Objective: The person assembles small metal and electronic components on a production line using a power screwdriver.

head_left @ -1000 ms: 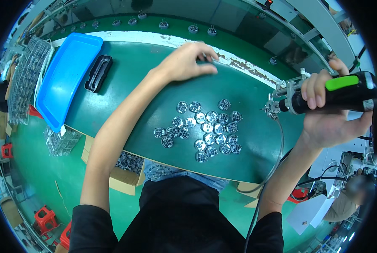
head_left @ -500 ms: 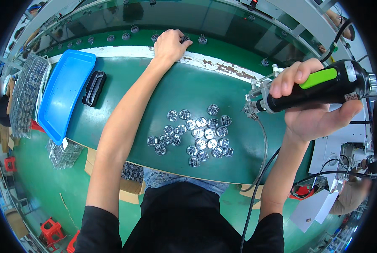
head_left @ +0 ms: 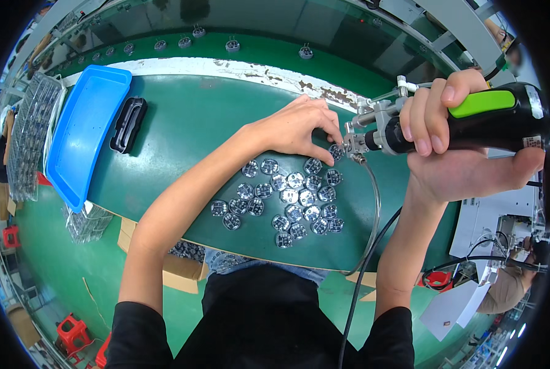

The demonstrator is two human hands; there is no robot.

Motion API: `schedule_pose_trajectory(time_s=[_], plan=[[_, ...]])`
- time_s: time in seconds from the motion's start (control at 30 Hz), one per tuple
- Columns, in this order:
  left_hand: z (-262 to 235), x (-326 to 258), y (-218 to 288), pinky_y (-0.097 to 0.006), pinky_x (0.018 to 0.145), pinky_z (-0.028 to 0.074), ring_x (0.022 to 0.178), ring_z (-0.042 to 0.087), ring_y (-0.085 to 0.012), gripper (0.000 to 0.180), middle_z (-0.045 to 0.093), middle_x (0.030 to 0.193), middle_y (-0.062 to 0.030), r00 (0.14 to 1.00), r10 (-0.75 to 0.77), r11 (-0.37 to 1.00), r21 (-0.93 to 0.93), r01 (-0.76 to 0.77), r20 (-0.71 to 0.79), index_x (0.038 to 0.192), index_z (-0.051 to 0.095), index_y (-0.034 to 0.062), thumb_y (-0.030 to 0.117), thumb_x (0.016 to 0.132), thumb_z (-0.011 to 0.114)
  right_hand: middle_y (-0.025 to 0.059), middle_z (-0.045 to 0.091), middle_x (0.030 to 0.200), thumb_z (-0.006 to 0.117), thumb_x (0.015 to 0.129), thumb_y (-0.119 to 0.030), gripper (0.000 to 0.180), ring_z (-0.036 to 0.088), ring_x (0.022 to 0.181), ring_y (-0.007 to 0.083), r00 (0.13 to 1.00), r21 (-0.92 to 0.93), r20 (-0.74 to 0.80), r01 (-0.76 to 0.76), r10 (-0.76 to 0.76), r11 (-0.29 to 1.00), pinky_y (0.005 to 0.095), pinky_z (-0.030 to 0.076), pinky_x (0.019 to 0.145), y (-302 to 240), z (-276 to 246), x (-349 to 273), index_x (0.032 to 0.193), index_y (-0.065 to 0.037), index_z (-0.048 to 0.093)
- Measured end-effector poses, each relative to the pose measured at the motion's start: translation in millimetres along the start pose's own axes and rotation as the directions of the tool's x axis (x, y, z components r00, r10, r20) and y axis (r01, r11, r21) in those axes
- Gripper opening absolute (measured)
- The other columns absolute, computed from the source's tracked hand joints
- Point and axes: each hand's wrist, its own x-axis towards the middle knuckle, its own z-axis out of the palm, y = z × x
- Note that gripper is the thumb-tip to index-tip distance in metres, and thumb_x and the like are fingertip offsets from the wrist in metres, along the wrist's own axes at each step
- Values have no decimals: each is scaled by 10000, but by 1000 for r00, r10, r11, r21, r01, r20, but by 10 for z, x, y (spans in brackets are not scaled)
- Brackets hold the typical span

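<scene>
Racks of clear, ribbed material sit stacked at far left, beside a blue tray lying at a slant along that end of the table. Black holder just right of the tray; both sit apart from the working spot, probably to leave it free. Belt parts stand spaced in a row beyond the chipped white edge, prongs up. Loose round parts cluster mid-table, near the body, likely for short reach.

Left hand pinches one round part between thumb and fingertips, at the tool nose, above and right of the cluster. Fingers at its sides, so its right side faces the nose, I'd judge. Nose contact: can't tell. Right hand is wrapped around a black driver with green lever, body roughly level so the nose points left at the part. Lever pressed or not: can't tell. Clear hose drops from the nose, clear of the pinch.

Held part looks small, round, dark and silvery, mostly covered by fingers. Clustered ones show shiny faces with dark detail, too small to read.
</scene>
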Motion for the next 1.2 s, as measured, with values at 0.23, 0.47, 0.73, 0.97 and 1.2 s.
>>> schedule_pose_trajectory(time_s=[0.23,0.47,0.73,0.97,1.2], plan=[[17,-11,-53,-372,894,355,1000,544,-193,334,639,951,32,999,27,999,-23,-28,-17,887,711,100,354,738,870,-33,427,549,358,725,-1001,1007,429,445,74,1000,-28,0,-14,14,1000,228,380,475,129,-13,20,963,-40,543],[41,-17,-76,-366,888,367,998,549,-197,350,630,934,24,999,37,999,-5,-38,-39,864,686,91,364,739,867,-36,417,544,354,720,-1006,1013,416,442,74,999,-32,-6,-33,33,999,230,368,470,170,-3,-4,955,-39,539],[51,-11,-92,-359,901,364,1012,561,-176,385,667,937,51,998,37,999,4,-37,-51,953,763,141,441,730,857,-39,408,538,348,714,-1013,1019,404,439,73,999,-39,-14,-53,52,998,231,355,463,191,16,9,947,-38,536],[52,-17,-86,-366,885,370,1008,552,-193,375,643,932,26,997,37,999,3,-37,-65,865,706,105,410,719,868,-40,406,535,349,705,-1021,1020,401,433,72,997,-72,-19,-81,80,994,223,343,455,223,10,34,932,-45,538],[88,-17,-108,-373,885,368,988,557,-196,383,656,910,42,992,60,998,14,-58,-108,855,701,113,427,712,865,-34,404,523,346,718,-1014,1007,387,417,77,982,-200,-105,-178,159,964,231,329,437,199,101,122,910,-43,531]])
